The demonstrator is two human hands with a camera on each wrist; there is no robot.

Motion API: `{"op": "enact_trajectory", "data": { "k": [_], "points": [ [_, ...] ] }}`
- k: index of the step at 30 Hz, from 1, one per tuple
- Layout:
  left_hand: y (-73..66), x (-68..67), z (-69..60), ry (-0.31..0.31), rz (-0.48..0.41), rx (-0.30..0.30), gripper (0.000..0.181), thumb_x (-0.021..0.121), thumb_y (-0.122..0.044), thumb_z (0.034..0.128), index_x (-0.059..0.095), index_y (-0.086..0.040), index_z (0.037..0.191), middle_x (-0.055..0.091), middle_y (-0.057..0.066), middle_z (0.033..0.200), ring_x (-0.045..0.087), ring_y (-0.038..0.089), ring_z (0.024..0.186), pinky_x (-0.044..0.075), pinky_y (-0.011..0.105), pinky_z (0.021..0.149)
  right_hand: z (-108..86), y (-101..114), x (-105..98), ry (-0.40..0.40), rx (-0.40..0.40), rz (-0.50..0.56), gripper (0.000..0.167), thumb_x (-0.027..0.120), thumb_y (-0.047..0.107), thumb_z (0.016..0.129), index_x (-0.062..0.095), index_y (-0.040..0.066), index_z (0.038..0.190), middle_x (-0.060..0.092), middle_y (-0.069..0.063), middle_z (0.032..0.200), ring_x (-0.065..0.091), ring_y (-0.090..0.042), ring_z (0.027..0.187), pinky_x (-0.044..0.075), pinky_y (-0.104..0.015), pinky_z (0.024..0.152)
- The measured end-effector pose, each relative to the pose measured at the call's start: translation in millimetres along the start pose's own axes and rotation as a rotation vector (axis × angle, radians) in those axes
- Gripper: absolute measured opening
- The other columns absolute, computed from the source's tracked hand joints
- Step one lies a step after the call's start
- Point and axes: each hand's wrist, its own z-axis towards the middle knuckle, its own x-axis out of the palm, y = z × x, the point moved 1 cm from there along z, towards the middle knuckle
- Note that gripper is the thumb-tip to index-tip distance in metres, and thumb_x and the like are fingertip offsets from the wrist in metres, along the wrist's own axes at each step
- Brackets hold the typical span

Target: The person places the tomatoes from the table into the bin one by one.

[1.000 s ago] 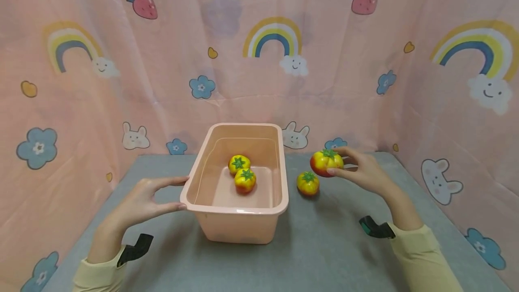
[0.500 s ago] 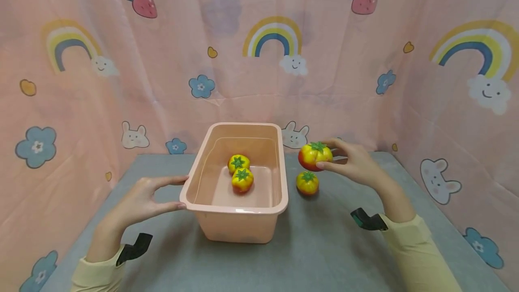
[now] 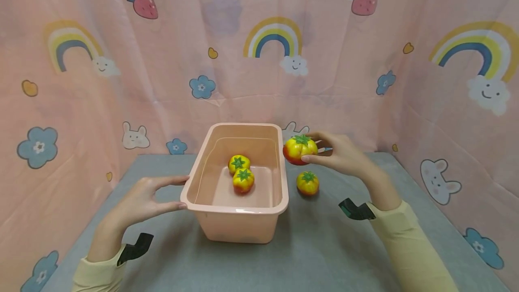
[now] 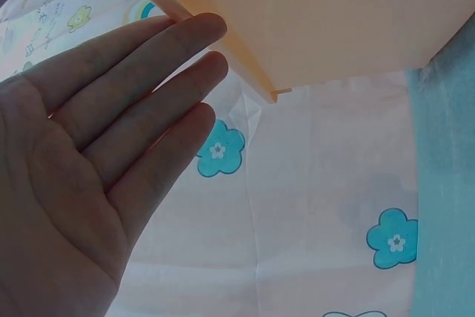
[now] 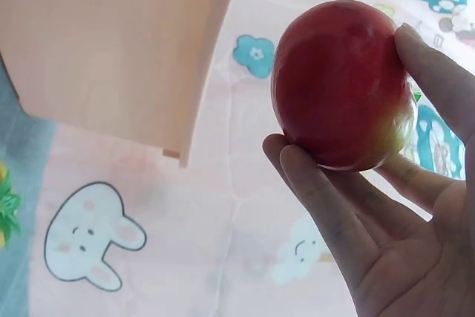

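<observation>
My right hand [image 3: 342, 152] holds a yellow-and-red tomato [image 3: 300, 148] with a green leafy top, pinched between thumb and fingers above the table, right beside the bin's right rim. The right wrist view shows the red underside of this tomato [image 5: 341, 83]. A pink plastic bin [image 3: 235, 226] stands in the middle of the table, with two tomatoes [image 3: 243, 181] touching inside it. One more tomato [image 3: 307, 183] sits on the table right of the bin. My left hand [image 3: 139, 202] touches the bin's left rim near its front corner, fingers straight, as the left wrist view also shows.
Grey cloth covers the tabletop [image 3: 324, 256]. Behind and at both sides hangs a pink curtain [image 3: 170, 80] printed with rainbows, flowers and rabbits. A black wrist mount [image 3: 357, 209] sits at the right sleeve, another mount [image 3: 135, 249] at the left.
My right hand has carried its tomato leftward and slightly up, from over the far right of the table to the bin's right rim. The left hand and the bin have stayed put.
</observation>
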Motion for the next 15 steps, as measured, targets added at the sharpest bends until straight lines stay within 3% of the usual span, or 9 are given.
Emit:
{"op": "enact_trajectory", "data": {
  "k": [15],
  "points": [
    [0.9,0.3,-0.3,-0.001,-0.006,0.004,0.056,0.078,-0.044,0.0739,0.064,-0.023,0.124,0.068,-0.011,0.115,0.063,0.011,0.109,0.051,0.038,0.087,33.2,17,4,0.089,-0.043,0.035,0.057,0.073,0.041,0.081,0.053,0.013,0.127,0.062,-0.006,0.119,0.063,-0.026,0.105,0.056,-0.039,0.083]
  ]
}}
